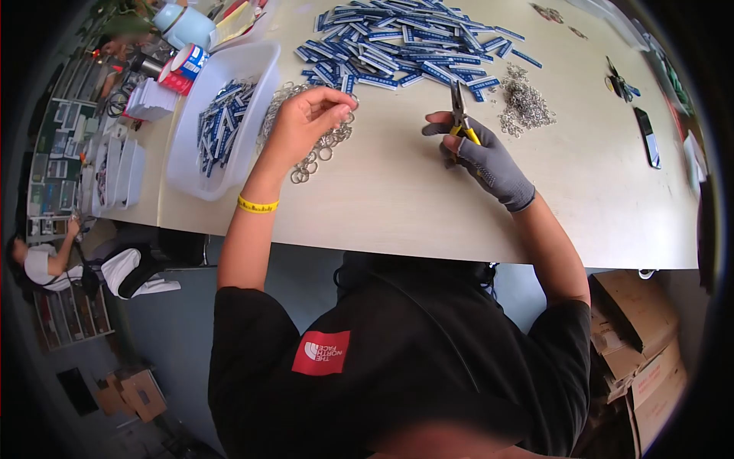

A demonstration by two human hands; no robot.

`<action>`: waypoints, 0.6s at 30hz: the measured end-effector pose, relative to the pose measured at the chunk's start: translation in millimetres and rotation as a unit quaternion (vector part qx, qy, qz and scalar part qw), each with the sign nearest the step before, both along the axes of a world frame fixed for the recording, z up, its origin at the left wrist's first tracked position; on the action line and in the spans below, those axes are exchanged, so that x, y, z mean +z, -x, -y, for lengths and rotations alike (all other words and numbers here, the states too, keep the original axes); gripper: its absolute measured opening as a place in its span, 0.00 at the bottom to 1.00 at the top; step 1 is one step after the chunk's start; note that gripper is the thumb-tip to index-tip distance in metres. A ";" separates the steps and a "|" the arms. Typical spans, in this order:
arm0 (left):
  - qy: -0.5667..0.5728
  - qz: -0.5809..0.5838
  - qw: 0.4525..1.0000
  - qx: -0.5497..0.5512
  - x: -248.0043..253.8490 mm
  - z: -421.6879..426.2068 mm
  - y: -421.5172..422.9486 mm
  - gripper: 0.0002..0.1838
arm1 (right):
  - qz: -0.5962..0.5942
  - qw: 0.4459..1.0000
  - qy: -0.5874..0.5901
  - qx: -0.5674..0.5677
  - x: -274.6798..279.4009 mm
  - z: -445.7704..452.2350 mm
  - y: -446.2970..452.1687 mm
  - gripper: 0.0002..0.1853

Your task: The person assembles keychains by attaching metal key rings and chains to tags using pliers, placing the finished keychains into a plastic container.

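Note:
My bare left hand (307, 121) is pinched over a pile of metal split rings (325, 142), with a ring between thumb and fingertips. A grey glove with bare fingertips covers my right hand (485, 159), which is closed around pliers (459, 115) with yellow handles, their jaws pointing away from me. To the right of the pliers lies a heap of small metal links (526, 103). Beyond both hands a large pile of blue and white tags (405, 46) spreads over the table. Further tags (222, 126) lie in a clear plastic bin left of my left hand.
The bin's rim (264, 57) is near my left forearm. On the right of the table (382, 206) are a phone (647, 138) and dark-handled scissors (621, 86). A blue jug (183, 27) stands back left. Another person (53, 264) sits far left.

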State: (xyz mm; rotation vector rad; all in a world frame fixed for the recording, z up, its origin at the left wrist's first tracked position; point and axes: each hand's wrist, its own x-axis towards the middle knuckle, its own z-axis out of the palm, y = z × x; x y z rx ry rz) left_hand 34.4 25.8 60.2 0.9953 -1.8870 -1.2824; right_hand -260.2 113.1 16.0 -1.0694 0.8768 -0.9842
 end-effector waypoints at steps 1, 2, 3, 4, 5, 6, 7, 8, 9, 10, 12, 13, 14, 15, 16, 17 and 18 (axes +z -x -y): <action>-0.011 -0.006 1.000 -0.020 4.7 -10.0 12.6 0.07 | 0.013 1.000 0.008 0.004 1.7 -1.8 -5.4 0.23; -0.011 -0.033 0.998 -0.045 5.1 -16.7 25.1 0.08 | 0.025 1.000 0.016 0.006 2.7 -4.0 -9.6 0.23; -0.005 -0.033 0.998 -0.054 6.2 -23.9 34.5 0.08 | 0.036 0.999 0.025 0.005 3.4 -6.4 -12.9 0.24; 0.001 -0.035 0.997 -0.068 6.9 -30.8 45.7 0.08 | 0.040 0.999 0.010 0.019 2.5 -8.5 -14.5 0.25; 0.008 -0.041 0.995 -0.086 5.7 -35.1 59.6 0.09 | 0.041 0.999 -0.003 0.028 -0.9 -9.7 -13.9 0.26; 0.028 -0.040 0.994 -0.095 -1.4 -35.8 68.0 0.10 | 0.057 0.998 -0.028 0.021 -12.7 -8.3 -15.4 0.26; 0.028 -0.048 0.994 -0.093 -5.6 -37.8 75.1 0.10 | 0.036 0.998 -0.021 0.044 -12.3 -7.5 -14.1 0.21; 0.029 -0.053 0.994 -0.088 -8.4 -40.6 79.9 0.10 | 0.054 0.998 -0.027 0.035 -15.4 -7.5 -15.2 0.18; 0.030 -0.057 0.995 -0.082 -10.1 -43.0 82.6 0.11 | 0.075 0.996 -0.032 0.029 -18.0 -7.2 -15.2 0.16; 0.000 -0.088 0.993 -0.080 -11.2 -45.3 83.4 0.13 | 0.089 0.995 -0.034 0.021 -17.7 -7.1 -13.0 0.15; -0.051 -0.135 0.988 -0.056 -14.6 -47.5 83.8 0.14 | 0.121 0.992 -0.038 0.013 -17.9 -6.2 -10.6 0.13; -0.076 -0.157 0.984 -0.042 -16.3 -48.0 82.5 0.14 | 0.100 0.995 -0.029 0.008 -16.8 -5.7 -9.1 0.12; -0.098 -0.185 0.977 -0.048 -17.8 -47.5 80.6 0.15 | 0.078 0.997 -0.021 0.003 -14.8 -5.1 -6.8 0.11; -0.124 -0.172 0.975 -0.064 -19.7 -46.5 76.1 0.16 | 0.056 0.998 -0.013 -0.003 -13.7 -4.4 -4.7 0.11; -0.151 -0.158 0.973 -0.081 -21.5 -45.9 70.5 0.17 | -0.029 0.998 0.051 -0.018 -14.8 -3.7 -3.5 0.11; -0.177 -0.144 0.969 -0.098 -22.6 -47.4 68.4 0.18 | -0.115 0.986 0.114 -0.034 -16.7 -3.0 -2.1 0.11; -0.114 -0.063 0.988 -0.083 -21.9 -55.1 72.9 0.17 | -0.202 0.962 0.175 -0.049 -17.3 -3.2 -0.9 0.12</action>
